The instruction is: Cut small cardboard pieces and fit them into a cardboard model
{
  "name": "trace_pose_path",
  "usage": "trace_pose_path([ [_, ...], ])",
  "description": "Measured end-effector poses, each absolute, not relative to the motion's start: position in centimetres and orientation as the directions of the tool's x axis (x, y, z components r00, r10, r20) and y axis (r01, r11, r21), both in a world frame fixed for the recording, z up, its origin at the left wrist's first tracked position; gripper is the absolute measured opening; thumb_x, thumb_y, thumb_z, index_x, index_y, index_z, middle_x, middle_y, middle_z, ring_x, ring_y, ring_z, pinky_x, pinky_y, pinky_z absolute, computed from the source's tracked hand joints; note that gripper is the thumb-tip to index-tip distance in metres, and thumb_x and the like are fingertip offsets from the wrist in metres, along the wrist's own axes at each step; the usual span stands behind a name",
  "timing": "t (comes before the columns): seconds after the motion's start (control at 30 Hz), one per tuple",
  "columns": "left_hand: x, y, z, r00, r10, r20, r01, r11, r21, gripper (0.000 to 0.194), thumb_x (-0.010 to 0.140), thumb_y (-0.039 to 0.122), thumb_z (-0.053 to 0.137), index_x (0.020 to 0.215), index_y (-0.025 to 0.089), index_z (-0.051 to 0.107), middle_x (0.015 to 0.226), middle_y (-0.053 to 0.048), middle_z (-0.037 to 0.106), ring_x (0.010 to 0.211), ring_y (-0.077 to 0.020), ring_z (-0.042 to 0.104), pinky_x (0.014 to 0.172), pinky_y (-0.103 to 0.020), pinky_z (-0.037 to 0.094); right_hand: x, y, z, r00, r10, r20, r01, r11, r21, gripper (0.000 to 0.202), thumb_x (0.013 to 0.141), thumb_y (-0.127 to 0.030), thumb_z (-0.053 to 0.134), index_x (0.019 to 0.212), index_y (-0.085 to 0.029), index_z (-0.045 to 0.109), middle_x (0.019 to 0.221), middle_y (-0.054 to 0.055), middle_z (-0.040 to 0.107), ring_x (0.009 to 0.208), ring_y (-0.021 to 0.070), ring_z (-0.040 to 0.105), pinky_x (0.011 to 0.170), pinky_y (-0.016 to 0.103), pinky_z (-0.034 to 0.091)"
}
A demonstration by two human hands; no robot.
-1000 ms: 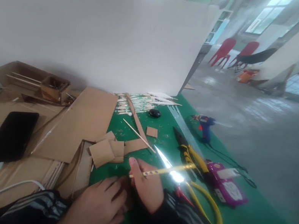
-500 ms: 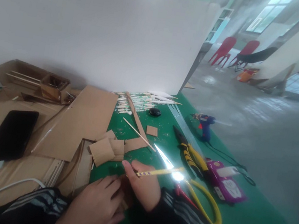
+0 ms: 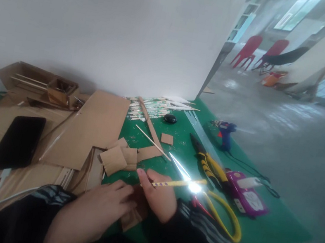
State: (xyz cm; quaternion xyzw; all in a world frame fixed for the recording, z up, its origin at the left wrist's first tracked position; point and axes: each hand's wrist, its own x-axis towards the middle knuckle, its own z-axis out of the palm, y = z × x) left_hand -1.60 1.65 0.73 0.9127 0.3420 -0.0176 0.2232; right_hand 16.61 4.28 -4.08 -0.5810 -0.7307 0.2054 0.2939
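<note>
My right hand (image 3: 160,200) is closed round a yellow pencil (image 3: 170,183) with dark spots, its shaft slanting up to the right. Under and between both hands lies a small brown cardboard piece (image 3: 134,213), partly covered. My left hand (image 3: 100,207) grips its left side with bent fingers; the fingertips are partly hidden. Just beyond the hands, cut cardboard squares (image 3: 113,160) overlap on the green mat. Scissors (image 3: 236,226) with yellow and red handles lie right of my right hand, blades glaring with light. A thin wooden stick (image 3: 152,141) rests past the squares.
Pliers (image 3: 205,162), a purple power socket (image 3: 245,195) and a blue glue gun (image 3: 226,135) lie on the right. To the left are a phone (image 3: 17,142) on a cable, a large cardboard sheet (image 3: 93,122) and a cardboard box (image 3: 28,79). A white panel (image 3: 103,27) stands behind.
My left hand has shifted slightly left and up, uncovering more of the cardboard piece. The right hand keeps the pencil in nearly the same place. The view has tilted a little.
</note>
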Motion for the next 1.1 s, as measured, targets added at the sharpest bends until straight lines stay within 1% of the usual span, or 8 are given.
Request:
trace_pose_path([
  [0.2, -2.1, 2.5, 1.7, 0.824, 0.546, -0.15, 0.557, -0.731, 0.395, 0.043, 0.081, 0.006, 0.055, 0.121, 0.023, 0.053, 0.119, -0.006, 0.057, 0.111, -0.0233, 0.051, 0.096, -0.035, 0.045, 17.6, 3.4, -2.9, -0.165, 0.977, 0.132, 0.714, 0.211, -0.667, 0.042, 0.099, -0.039, 0.038, 0.074, -0.021, 0.067, 0.061, 0.001, 0.066, 0.059, 0.0156, 0.06, 0.057, 0.026, 0.04],
  [0.33, -2.0, 2.8, 1.2, 0.842, 0.531, -0.1, 0.528, -0.769, 0.36, 0.04, 0.087, 0.008, 0.052, 0.125, 0.022, 0.05, 0.127, -0.007, 0.055, 0.115, -0.0229, 0.051, 0.097, -0.033, 0.044, 18.5, 1.4, -2.8, -0.268, 0.958, 0.102, 0.713, 0.268, -0.648, 0.016, 0.091, -0.027, 0.051, 0.092, -0.022, 0.066, 0.088, 0.005, 0.071, 0.081, 0.0225, 0.064, 0.074, 0.033, 0.048],
  [0.43, -1.8, 3.0, 0.4, 0.842, 0.537, -0.043, 0.52, -0.788, 0.329, 0.041, 0.088, 0.013, 0.057, 0.127, 0.021, 0.048, 0.13, -0.008, 0.054, 0.115, -0.0238, 0.052, 0.096, -0.035, 0.045, 19.0, 0.2, -3.4, -0.245, 0.964, 0.103, 0.648, 0.242, -0.722, 0.024, 0.085, -0.022, 0.056, 0.109, -0.021, 0.06, 0.1, 0.008, 0.069, 0.091, 0.0252, 0.064, 0.083, 0.039, 0.05],
  [0.57, -1.6, 3.0, -0.4, 0.811, 0.586, -0.016, 0.556, -0.761, 0.333, 0.048, 0.085, 0.017, 0.064, 0.128, 0.024, 0.046, 0.127, -0.007, 0.056, 0.112, -0.0238, 0.054, 0.095, -0.037, 0.047, 19.0, 0.0, -3.4, -0.159, 0.987, 0.034, 0.421, 0.099, -0.902, 0.034, 0.086, -0.023, 0.054, 0.119, -0.022, 0.049, 0.108, 0.008, 0.066, 0.098, 0.0225, 0.066, 0.086, 0.036, 0.054],
  [0.67, -1.7, 2.8, -1.0, 0.752, 0.659, 0.007, 0.619, -0.711, 0.332, 0.03, 0.085, 0.016, 0.062, 0.113, 0.023, 0.054, 0.12, -0.007, 0.057, 0.11, -0.0253, 0.056, 0.092, -0.039, 0.049, 18.6, 0.2, -2.5, -0.115, 0.99, 0.079, 0.34, 0.114, -0.933, 0.03, 0.085, -0.021, 0.052, 0.115, -0.023, 0.048, 0.105, 0.006, 0.065, 0.092, 0.0207, 0.068, 0.08, 0.032, 0.057],
  [0.8, -1.9, 2.5, -1.8, 0.597, 0.795, 0.109, 0.637, -0.552, 0.539, 0.028, 0.082, 0.024, 0.066, 0.107, 0.021, 0.053, 0.129, -0.011, 0.049, 0.116, -0.0267, 0.054, 0.094, -0.04, 0.049, 18.0, 0.4, -1.9, -0.064, 0.959, 0.278, 0.458, 0.275, -0.845, 0.029, 0.084, -0.012, 0.049, 0.11, -0.025, 0.052, 0.101, 0.006, 0.065, 0.091, 0.0215, 0.067, 0.082, 0.035, 0.057],
  [0.93, -1.9, 2.9, -2.0, 0.444, 0.885, 0.138, 0.52, -0.38, 0.765, 0.042, 0.086, 0.032, 0.061, 0.124, 0.021, 0.046, 0.13, -0.011, 0.053, 0.112, -0.0218, 0.057, 0.094, -0.036, 0.049, 17.8, 0.8, -3.0, -0.177, 0.871, 0.457, 0.495, 0.481, -0.724, 0.034, 0.083, -0.006, 0.045, 0.11, -0.025, 0.054, 0.102, 0.007, 0.065, 0.096, 0.0225, 0.066, 0.087, 0.038, 0.055],
  [1.1, -1.6, 3.6, -1.6, 0.577, 0.815, 0.063, 0.519, -0.424, 0.742, 0.017, 0.092, 0.03, 0.054, 0.103, 0.022, 0.064, 0.101, -0.002, 0.069, 0.095, -0.018, 0.062, 0.085, -0.028, 0.049, 18.0, 0.8, -4.3, -0.221, 0.881, 0.418, 0.481, 0.471, -0.739, 0.038, 0.08, -0.005, 0.046, 0.112, -0.025, 0.051, 0.101, 0.006, 0.065, 0.093, 0.0208, 0.067, 0.086, 0.035, 0.055],
])
